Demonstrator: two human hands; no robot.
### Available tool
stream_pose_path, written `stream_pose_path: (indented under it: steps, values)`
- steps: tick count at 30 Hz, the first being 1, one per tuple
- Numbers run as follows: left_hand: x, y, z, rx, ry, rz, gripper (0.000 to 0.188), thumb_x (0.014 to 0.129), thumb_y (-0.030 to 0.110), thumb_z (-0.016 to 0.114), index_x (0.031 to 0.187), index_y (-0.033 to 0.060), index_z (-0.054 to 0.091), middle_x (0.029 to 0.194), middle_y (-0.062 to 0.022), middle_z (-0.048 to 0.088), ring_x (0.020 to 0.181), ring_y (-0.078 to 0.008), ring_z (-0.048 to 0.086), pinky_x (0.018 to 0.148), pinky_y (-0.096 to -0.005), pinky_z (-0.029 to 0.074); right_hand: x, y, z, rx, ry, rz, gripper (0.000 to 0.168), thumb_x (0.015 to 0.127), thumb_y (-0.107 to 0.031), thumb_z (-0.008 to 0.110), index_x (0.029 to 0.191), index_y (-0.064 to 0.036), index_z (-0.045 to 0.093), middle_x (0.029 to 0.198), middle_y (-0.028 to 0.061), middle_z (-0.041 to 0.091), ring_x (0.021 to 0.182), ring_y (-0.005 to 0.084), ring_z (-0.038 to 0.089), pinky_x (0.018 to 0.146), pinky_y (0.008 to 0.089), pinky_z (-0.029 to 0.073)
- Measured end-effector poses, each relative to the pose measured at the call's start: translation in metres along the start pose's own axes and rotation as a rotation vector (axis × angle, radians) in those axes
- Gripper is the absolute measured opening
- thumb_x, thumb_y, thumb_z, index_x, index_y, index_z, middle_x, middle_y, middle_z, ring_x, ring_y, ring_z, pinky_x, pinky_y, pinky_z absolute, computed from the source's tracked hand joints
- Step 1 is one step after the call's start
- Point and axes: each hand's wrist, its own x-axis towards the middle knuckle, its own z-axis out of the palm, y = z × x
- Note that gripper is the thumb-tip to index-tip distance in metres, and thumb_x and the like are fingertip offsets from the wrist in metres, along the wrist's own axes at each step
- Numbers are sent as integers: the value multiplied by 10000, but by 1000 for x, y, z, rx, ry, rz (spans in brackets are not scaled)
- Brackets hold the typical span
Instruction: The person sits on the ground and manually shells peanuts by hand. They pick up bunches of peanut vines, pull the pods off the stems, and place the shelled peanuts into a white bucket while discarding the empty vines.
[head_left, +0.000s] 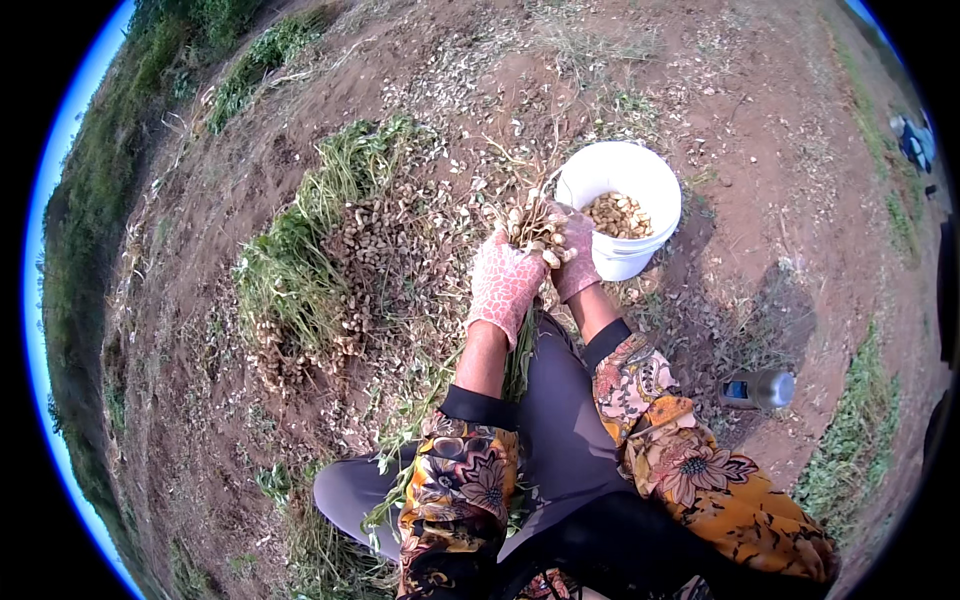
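Note:
My left hand (507, 276), in a pink and white patterned glove, grips a peanut plant by its root end, where a cluster of peanut pods (534, 229) hangs among the roots. The green stems (520, 360) trail back under my left forearm towards my lap. My right hand (576, 251), gloved alike, is at the right side of the same cluster; its fingers are partly hidden behind the pods. Just right of it stands a white plastic bucket (637, 251), with picked peanuts (619, 215) lying in its bottom.
A heap of pulled peanut plants (300, 262) with pods lies on the soil to the left. A metal flask (757, 390) lies at the right. More green plants (851, 442) are at the far right, and dry leaf litter (442, 97) covers the ground ahead.

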Motion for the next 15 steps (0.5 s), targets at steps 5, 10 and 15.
stream_pose_path:
  steps: [5, 10, 15]
  values:
    - [-21, 38, 4, 442, 15, -83, 385, 714, 240, 610, 1004, -9, 563, 954, -256, 619, 924, -407, 588, 817, -463, 466, 79, -40, -106, -616, 288, 153, 337, 811, -322, 658, 903, 2, 662, 720, 119, 661, 695, 236, 639, 655, 339, 498]
    - [-4, -11, -2, -209, -37, -81, 348, 682, 143, 647, 977, -32, 590, 813, -201, 646, 772, -315, 628, 690, -400, 492, 115, -60, -128, -1429, 163, -15, 528, 896, -457, 425, 1223, -58, 538, 1196, 215, 554, 1078, 392, 534, 931, 454, 408]
    - [-11, 0, -14, -471, -137, -121, 369, 695, -22, 612, 1061, -35, 576, 867, -101, 660, 766, -173, 632, 677, -287, 508, 60, -32, -91, -229, -54, 495, 477, 923, -376, 486, 1265, -44, 490, 1164, 106, 595, 860, 243, 627, 829, 354, 493]
